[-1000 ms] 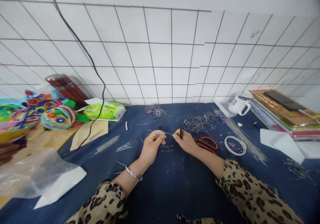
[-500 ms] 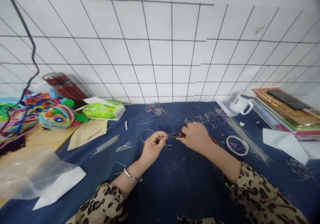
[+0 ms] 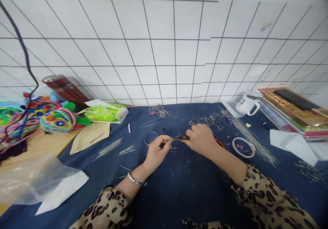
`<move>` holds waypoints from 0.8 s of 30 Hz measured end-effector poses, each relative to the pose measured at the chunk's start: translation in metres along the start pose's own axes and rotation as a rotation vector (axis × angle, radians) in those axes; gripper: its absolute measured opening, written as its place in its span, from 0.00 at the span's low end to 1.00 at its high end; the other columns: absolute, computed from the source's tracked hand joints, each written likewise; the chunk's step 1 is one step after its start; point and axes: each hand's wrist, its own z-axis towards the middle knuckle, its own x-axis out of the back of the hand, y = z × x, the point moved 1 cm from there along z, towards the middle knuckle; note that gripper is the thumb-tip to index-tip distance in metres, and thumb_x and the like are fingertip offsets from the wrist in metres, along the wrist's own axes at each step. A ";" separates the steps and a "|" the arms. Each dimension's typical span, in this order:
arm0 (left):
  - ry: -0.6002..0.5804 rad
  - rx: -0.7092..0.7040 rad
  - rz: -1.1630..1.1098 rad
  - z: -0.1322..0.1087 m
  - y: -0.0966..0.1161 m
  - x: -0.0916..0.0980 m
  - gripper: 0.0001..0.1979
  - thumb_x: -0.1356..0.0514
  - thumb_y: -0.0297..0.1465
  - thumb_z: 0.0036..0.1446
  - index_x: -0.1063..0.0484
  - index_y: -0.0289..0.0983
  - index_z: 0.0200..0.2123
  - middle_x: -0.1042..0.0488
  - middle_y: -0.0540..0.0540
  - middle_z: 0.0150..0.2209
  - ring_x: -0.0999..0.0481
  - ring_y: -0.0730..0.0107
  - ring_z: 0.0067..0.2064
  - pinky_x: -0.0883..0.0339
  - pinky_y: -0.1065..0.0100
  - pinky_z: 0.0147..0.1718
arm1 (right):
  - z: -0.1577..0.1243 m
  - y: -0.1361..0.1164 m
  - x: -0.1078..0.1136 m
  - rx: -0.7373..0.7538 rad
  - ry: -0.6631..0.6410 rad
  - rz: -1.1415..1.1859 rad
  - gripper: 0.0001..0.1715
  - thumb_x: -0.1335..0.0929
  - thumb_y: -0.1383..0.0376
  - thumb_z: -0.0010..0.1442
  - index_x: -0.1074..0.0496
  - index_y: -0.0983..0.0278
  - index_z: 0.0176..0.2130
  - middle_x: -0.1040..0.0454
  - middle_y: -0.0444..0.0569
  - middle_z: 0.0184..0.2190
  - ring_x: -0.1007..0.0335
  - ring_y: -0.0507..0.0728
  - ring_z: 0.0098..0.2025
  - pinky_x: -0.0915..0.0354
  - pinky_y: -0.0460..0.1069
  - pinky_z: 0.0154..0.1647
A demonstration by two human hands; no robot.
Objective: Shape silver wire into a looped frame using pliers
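My left hand (image 3: 159,149) is closed in a pinch on a thin wire, and a round wire loop (image 3: 145,138) sticks out behind its fingers. My right hand (image 3: 202,139) is wrapped round a pair of pliers (image 3: 182,138), whose dark jaws point left and meet the wire at my left fingertips. Most of the pliers' handles are hidden under my right palm. A heap of tangled wire pieces (image 3: 210,119) lies just behind my right hand. Left of my left hand are short wires (image 3: 127,148) and a bundle of longer ones (image 3: 109,148).
On the dark blue cloth (image 3: 176,195), a round dish (image 3: 244,147) holds small pink beads at right, beside long wires (image 3: 258,145). A white mug (image 3: 248,103), stacked books (image 3: 302,119) and a phone (image 3: 292,99) stand behind. At left are a tissue pack (image 3: 106,112), a red flask (image 3: 68,89) and a plastic bag (image 3: 33,177).
The view has shifted very slightly. Both hands keep almost the same pose, with the pliers still at the left fingertips.
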 end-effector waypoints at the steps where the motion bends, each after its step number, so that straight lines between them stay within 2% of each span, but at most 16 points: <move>1: 0.005 -0.001 -0.006 0.000 0.000 0.000 0.05 0.42 0.32 0.51 0.29 0.37 0.32 0.31 0.51 0.23 0.36 0.75 0.24 0.43 0.73 0.25 | 0.000 0.000 0.000 -0.001 0.000 0.003 0.24 0.38 0.48 0.56 0.29 0.65 0.30 0.32 0.53 0.28 0.39 0.58 0.35 0.51 0.51 0.35; 24: -0.022 -0.126 0.058 0.001 0.001 0.002 0.03 0.43 0.30 0.53 0.30 0.37 0.29 0.30 0.49 0.26 0.32 0.73 0.27 0.39 0.71 0.31 | -0.002 0.001 -0.007 0.016 -0.070 0.035 0.21 0.37 0.50 0.55 0.29 0.65 0.29 0.30 0.52 0.27 0.35 0.57 0.33 0.48 0.49 0.32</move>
